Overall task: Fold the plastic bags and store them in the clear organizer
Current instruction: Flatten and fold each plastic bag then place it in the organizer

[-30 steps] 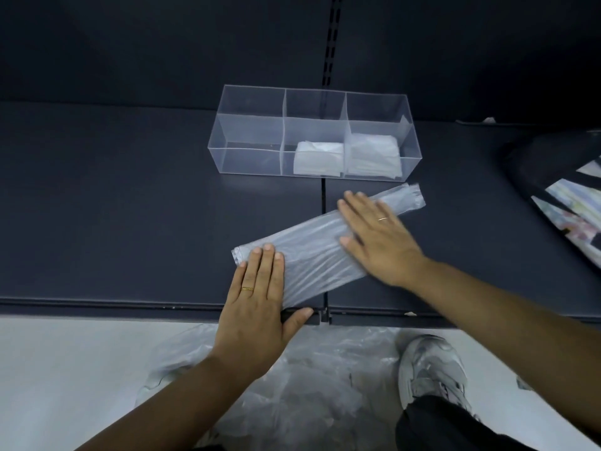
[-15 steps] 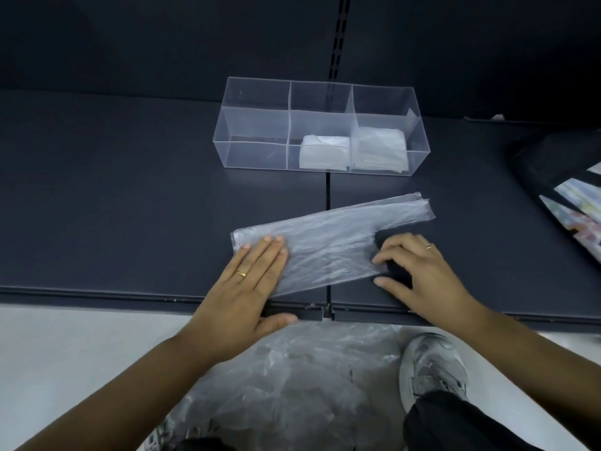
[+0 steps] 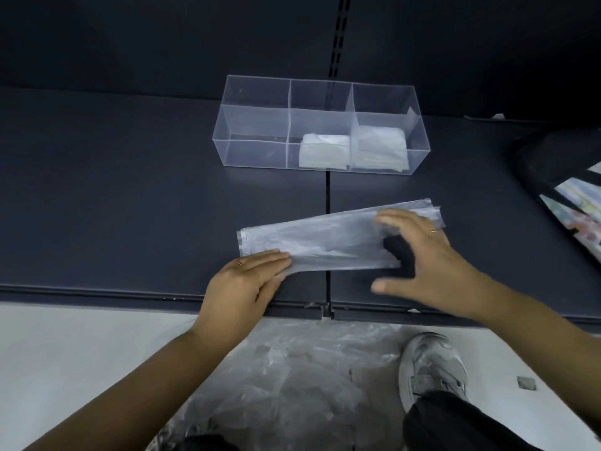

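While the long, narrow plastic bag (image 3: 325, 240) lies flattened across the seam of the dark shelf (image 3: 130, 206), slanting up toward the right, the left hand (image 3: 247, 284) presses flat on its near left corner, fingers together and extended, a thin ring on one finger; the right hand (image 3: 422, 258) hovers spread over the bag's right half, fingers splayed and slightly curled with the thumb held well out toward the shelf edge, gripping nothing, its fingertips (image 3: 385, 219) blurred, so whether they touch the plastic I cannot tell; a ring shows on this hand too. Behind the bag, apart from it, stands the clear organizer (image 3: 253, 125), a long box of three compartments; the left compartment holds nothing visible, the middle one holds a folded white bag (image 3: 325, 153) lying toward its right side, and the right one holds a stack of folded bags (image 3: 380, 151), paler and more translucent. Below the shelf edge a heap of loose crumpled plastic bags (image 3: 292, 379) lies on the pale floor (image 3: 65, 346), just beside a grey sneaker (image 3: 429, 366); at the far right of the shelf sits a dark object with a colourful printed patch (image 3: 572, 190), partly cut off by the frame.
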### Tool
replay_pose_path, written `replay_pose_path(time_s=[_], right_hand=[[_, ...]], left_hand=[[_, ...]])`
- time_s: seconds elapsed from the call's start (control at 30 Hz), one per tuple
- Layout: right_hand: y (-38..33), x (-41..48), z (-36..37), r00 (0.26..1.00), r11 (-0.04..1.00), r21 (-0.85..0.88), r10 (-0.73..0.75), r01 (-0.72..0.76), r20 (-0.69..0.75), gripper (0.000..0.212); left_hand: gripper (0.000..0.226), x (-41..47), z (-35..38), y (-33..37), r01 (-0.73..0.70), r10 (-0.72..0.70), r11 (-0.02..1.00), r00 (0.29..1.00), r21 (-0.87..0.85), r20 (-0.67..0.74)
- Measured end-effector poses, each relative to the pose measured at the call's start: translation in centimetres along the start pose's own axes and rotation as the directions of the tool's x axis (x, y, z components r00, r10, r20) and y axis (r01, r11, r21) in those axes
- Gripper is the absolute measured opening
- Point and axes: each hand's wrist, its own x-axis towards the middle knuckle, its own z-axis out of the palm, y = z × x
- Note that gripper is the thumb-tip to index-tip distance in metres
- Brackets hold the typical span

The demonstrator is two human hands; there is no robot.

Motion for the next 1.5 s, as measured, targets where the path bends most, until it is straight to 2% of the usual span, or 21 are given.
replay_pose_path(time_s=[0.03,0.07,0.13,0.2,0.27,0.3,0.4,0.47,0.53,0.57,0.6,0.67,0.73,0.77,0.83,0.93,1.07,1.2,1.3,1.4,1.5], right_hand=[[-0.4,0.1,0.6,0.999,0.997,-0.077,-0.029,0.031,0.026,0.087],[-0.6,0.3,1.3,0.997,0.987,-0.142,-0.068,0.072,0.033,0.088],[-0.2,1.1,2.6,0.989,0.979,-0.166,-0.13,0.117,-0.067,0.056],[0.1,2.0,2.9,0.982,0.997,0.068,-0.03,0.044,-0.186,0.013],[0.6,2.9,2.4,0.974,0.932,0.353,0.148,-0.079,-0.173,0.012],[0.8,3.4,2.2,0.968,0.905,0.408,0.197,-0.119,-0.154,0.014],[0.8,4.9,2.1,0.953,0.871,0.45,0.278,-0.197,-0.123,0.009],[0.7,5.8,2.4,0.935,0.861,0.449,0.329,-0.238,-0.136,0.012],[0.6,6.4,2.6,0.92,0.869,0.414,0.36,-0.272,-0.152,0.018],[0.6,6.8,2.6,0.915,0.875,0.395,0.368,-0.281,-0.164,0.021],[0.5,7.0,2.6,0.91,0.883,0.369,0.373,-0.289,-0.179,0.024],[0.3,7.2,2.7,0.903,0.9,0.306,0.38,-0.311,-0.199,0.027],[0.2,7.4,2.9,0.896,0.907,0.255,0.39,-0.335,-0.211,0.026],[0.2,7.5,2.9,0.89,0.908,0.239,0.396,-0.344,-0.224,0.023],[1.0,7.6,2.7,0.868,0.916,0.175,0.398,-0.36,-0.298,0.013],[3.6,6.7,1.4,0.839,0.924,-0.019,0.337,-0.381,-0.427,0.029],[7.5,4.4,-0.7,0.861,0.932,-0.083,0.288,-0.352,-0.419,0.031],[8.5,4.0,-2.2,0.891,0.945,-0.051,0.284,-0.322,-0.355,0.013],[8.3,3.9,-2.7,0.916,0.959,0.013,0.276,-0.285,-0.292,0.016],[8.3,2.9,-2.9,0.912,0.947,0.182,0.306,-0.263,-0.275,0.014],[8.5,2.4,-2.6,0.922,0.948,0.162,0.307,-0.274,-0.236,0.017]], left_hand=[[0.027,0.1,-0.2,0.0,0.012,-0.012,1.0,1.0,-0.018,0.006],[0.027,0.2,-0.5,0.1,0.025,-0.024,0.999,1.0,-0.039,0.013],[0.027,0.2,-1.0,0.0,0.068,-0.066,0.991,0.998,-0.116,0.025],[0.025,0.1,-1.6,-0.3,0.183,-0.181,0.955,0.983,-0.231,0.03],[0.013,0.3,-2.1,-1.0,0.336,-0.346,0.878,0.938,-0.341,0.032],[0.012,0.6,-2.5,-1.5,0.409,-0.429,0.822,0.902,-0.396,0.039],[0.017,1.5,-3.5,-2.9,0.568,-0.633,0.648,0.772,-0.507,0.055],[0.016,1.6,-3.7,-3.2,0.614,-0.693,0.641,0.721,-0.46,-0.003],[0.014,1.6,-3.5,-2.3,0.526,-0.562,0.827,0.79,-0.2,-0.246],[0.013,1.6,-3.1,-1.3,0.408,-0.401,0.912,0.859,-0.048,-0.32],[0.017,1.7,-2.3,-0.3,0.264,-0.234,0.963,0.923,0.06,-0.306],[0.043,1.8,-0.1,1.3,0.062,-0.055,0.986,0.997,0.153,-0.05],[0.074,1.8,1.8,2.2,0.034,-0.115,0.955,0.958,0.295,0.263],[0.08,1.7,2.6,2.1,0.022,-0.165,0.918,0.93,0.397,0.33],[0.08,1.3,3.5,1.3,0.003,-0.195,0.87,0.92,0.493,0.339],[0.08,1.2,3.2,1.0,-0.004,-0.18,0.875,0.926,0.483,0.333],[0.079,1.1,2.9,0.7,-0.045,-0.15,0.878,0.92,0.477,0.362],[0.079,1.1,2.8,0.4,-0.069,-0.126,0.875,0.924,0.479,0.362],[0.078,1.5,2.1,-0.3,-0.129,-0.069,0.879,0.918,0.459,0.391],[0.076,2.3,1.5,-1.5,-0.188,0.0,0.885,0.915,0.426,0.403],[0.077,3.2,1.1,-2.4,-0.189,0.016,0.901,0.914,0.392,0.405]])
